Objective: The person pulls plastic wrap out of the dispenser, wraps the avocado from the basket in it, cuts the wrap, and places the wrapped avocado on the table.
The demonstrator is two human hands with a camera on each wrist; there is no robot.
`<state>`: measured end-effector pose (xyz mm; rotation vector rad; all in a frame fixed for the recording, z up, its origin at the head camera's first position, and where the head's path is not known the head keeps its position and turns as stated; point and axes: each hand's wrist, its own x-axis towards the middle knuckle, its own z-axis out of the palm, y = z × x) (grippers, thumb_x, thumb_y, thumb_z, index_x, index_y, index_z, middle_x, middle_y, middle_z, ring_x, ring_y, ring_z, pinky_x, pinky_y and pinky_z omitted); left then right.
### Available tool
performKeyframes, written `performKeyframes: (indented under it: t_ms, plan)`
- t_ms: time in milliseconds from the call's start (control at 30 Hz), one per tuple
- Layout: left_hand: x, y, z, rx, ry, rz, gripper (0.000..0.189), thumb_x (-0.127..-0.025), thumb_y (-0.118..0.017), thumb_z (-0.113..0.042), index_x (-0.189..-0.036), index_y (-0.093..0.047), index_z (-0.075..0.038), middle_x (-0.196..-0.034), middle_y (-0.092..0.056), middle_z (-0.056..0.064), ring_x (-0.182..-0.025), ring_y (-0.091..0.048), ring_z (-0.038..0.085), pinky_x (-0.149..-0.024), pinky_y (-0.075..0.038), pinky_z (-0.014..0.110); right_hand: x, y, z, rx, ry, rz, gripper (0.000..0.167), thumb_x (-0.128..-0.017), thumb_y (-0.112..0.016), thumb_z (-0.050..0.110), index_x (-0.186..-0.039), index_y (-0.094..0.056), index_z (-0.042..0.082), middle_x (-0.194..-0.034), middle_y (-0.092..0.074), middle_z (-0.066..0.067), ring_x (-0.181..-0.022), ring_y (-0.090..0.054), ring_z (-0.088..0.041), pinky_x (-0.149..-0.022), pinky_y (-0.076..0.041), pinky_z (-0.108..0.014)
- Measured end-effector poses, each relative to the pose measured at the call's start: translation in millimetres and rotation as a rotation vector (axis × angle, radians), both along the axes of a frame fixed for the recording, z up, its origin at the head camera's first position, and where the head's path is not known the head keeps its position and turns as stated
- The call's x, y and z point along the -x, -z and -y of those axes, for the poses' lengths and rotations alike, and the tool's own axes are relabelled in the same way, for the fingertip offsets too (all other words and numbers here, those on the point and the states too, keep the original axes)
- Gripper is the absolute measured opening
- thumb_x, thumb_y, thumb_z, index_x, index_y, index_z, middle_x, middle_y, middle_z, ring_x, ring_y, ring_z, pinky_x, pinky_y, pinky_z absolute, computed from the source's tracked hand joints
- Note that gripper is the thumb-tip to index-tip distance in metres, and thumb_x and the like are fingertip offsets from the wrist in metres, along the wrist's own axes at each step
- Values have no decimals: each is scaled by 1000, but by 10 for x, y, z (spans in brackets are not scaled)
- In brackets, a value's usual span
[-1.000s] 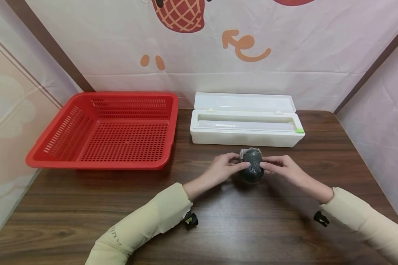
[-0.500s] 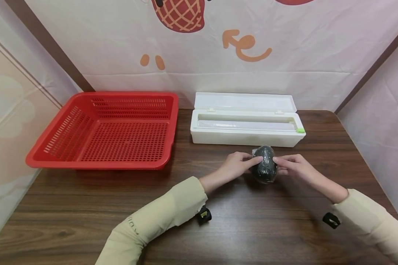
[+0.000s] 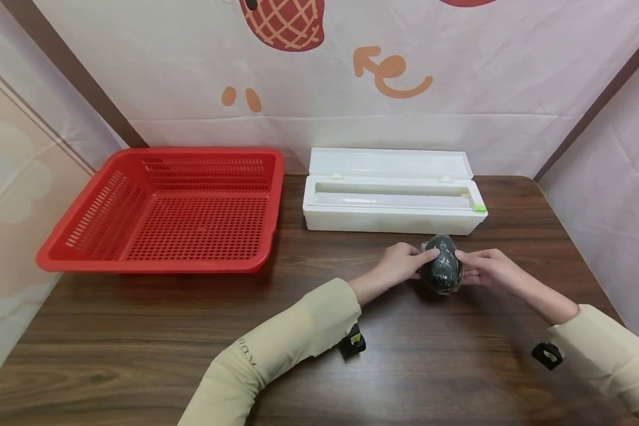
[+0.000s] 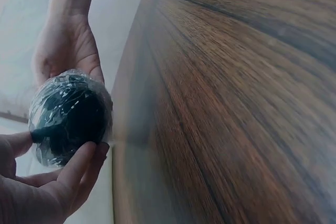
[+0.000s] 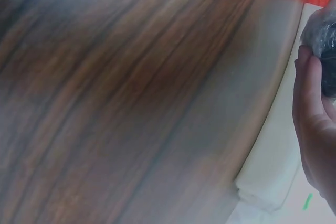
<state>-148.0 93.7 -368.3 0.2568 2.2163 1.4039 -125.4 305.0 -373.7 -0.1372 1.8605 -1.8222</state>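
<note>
Between both hands is a dark oval item [image 3: 442,264], like an avocado in shape, wrapped in clear cling film. My left hand [image 3: 396,263] pinches its left side, thumb on top and fingers underneath. On the other side my right hand [image 3: 492,269] grips it with the thumb near the upper edge. In the left wrist view, wrinkled film covers the dark item [image 4: 73,119], and the left fingers [image 4: 79,169] press against it. The right wrist view catches only part of the wrapped item [image 5: 329,66], beside the right hand [image 5: 317,124].
Behind the hands stands a long white cling film box [image 3: 394,222], lid raised, a roll inside and a green slider at its right end. A red perforated basket [image 3: 165,266] is at the back left. Both sit on a dark wooden table [image 3: 165,343] against fabric walls.
Both hands have moved right together with the wrapped item. It has been turned, and the bunched film seen at its top a second ago no longer shows there.
</note>
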Motion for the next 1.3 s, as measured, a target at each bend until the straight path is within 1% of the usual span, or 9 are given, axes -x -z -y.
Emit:
performKeyframes:
  t_ms: [133, 200, 367, 533, 667, 767, 933, 1133, 1300]
  plan:
    - [19, 33, -65, 39, -3, -16, 43, -88, -57, -39, -92, -70, 2, -79, -68, 9, -69, -67, 20, -55, -47, 18, 17, 22, -53, -95, 5, 16, 53, -98, -40, 21, -115, -37, -29, -90, -67, 0, -86, -64, -11, -77, -52, -28]
    - [30, 58, -89, 59, -2, -24, 42, -88, -57, -39, -90, -70, 1, -75, -67, 8, -69, -66, 19, -52, -43, 16, 27, 41, -72, -125, 6, 28, 58, -98, -40, 22, -116, -33, -32, -89, -67, -1, -85, -64, -11, -77, -52, -28]
    - [56, 122, -126, 90, -6, -11, 43, -86, -59, -41, -86, -71, 0, -68, -65, 5, -67, -64, 17, -50, -40, 16, 45, 87, -98, -150, -11, 36, 56, -98, -41, 23, -115, -37, -30, -89, -67, -1, -85, -64, -10, -77, -52, -28]
    - [71, 149, -144, 191, 11, -40, 45, -76, -66, -50, -73, -69, -5, -63, -58, -1, -61, -51, 11, -52, -37, 19, 60, 116, -103, -171, -27, 22, 55, -99, -38, 23, -115, -37, -29, -89, -67, 0, -85, -64, -9, -76, -52, -28]
    - [75, 150, -159, 253, 24, -68, 43, -73, -69, -51, -66, -65, -8, -61, -51, -3, -59, -44, 10, -50, -36, 20, 62, 91, -94, -212, -4, 3, 57, -98, -41, 23, -118, -35, -30, -88, -68, -3, -83, -65, -9, -76, -52, -28]
    - [81, 155, -173, 276, 26, -80, 43, -72, -69, -51, -67, -66, -9, -62, -52, -3, -60, -44, 10, -50, -35, 20, 60, 62, -92, -251, 15, 7, 60, -97, -43, 24, -121, -32, -29, -93, -67, -9, -84, -65, -9, -76, -52, -29]
    - [83, 158, -178, 277, 30, -83, 45, -72, -69, -52, -77, -71, -7, -69, -58, -2, -63, -46, 9, -53, -37, 21, 52, 38, -91, -296, 5, 33, 61, -96, -47, 24, -124, -30, -27, -103, -63, -15, -87, -63, -7, -79, -51, -28]
    - [76, 165, -161, 234, 43, -76, 42, -75, -68, -47, -63, -67, -8, -58, -48, -5, -58, -41, 9, -49, -33, 20, 44, 39, -68, -293, -1, 19, 59, -95, -48, 21, -124, -29, -27, -105, -62, -13, -87, -62, -5, -79, -51, -29]
    - [72, 164, -166, 229, 40, -67, 41, -75, -68, -47, -63, -66, -8, -59, -48, -4, -59, -42, 9, -50, -34, 20, 62, 16, -68, -314, -26, 36, 60, -95, -47, 22, -125, -28, -27, -108, -60, -16, -88, -62, -5, -81, -50, -29]
